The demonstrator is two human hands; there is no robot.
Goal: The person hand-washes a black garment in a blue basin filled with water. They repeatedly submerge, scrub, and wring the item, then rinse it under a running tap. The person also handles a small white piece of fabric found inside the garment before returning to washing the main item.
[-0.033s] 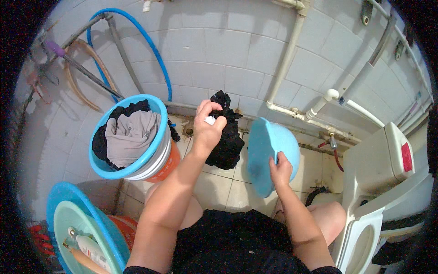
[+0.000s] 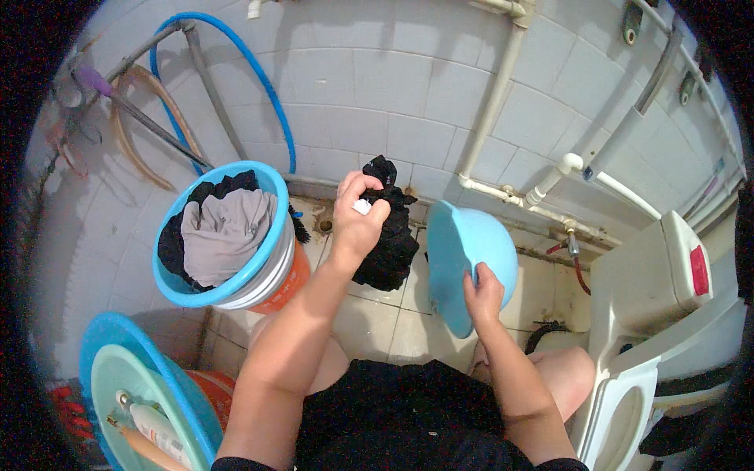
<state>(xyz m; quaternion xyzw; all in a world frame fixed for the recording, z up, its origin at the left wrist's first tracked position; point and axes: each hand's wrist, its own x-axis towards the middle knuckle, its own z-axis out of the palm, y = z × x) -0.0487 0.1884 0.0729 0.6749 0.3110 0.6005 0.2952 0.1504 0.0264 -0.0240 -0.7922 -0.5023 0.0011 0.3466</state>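
My left hand (image 2: 360,220) is closed around a bunched black garment (image 2: 386,255), which hangs down from it above the floor tiles. A small white bit shows between its fingers; I cannot make out what that is. To the right, my right hand (image 2: 484,293) grips the rim of a light blue plastic basin (image 2: 491,243), tipped up on its side. At the left, another blue basin (image 2: 280,206) sits on top of a white and orange bucket (image 2: 284,284). Inside that basin lie a grey garment (image 2: 228,235) and some black cloth (image 2: 174,259).
A toilet (image 2: 652,271) stands at the right, with white pipes (image 2: 542,196) along the tiled wall. In the lower left, a pale green basin (image 2: 106,377) holding a bottle and a wooden handle rests within a larger blue one. A blue hose (image 2: 271,90) loops on the wall.
The hanging black garment has swayed very slightly to the left, and the basin in my right hand has shifted a little. Both hands keep their grip.
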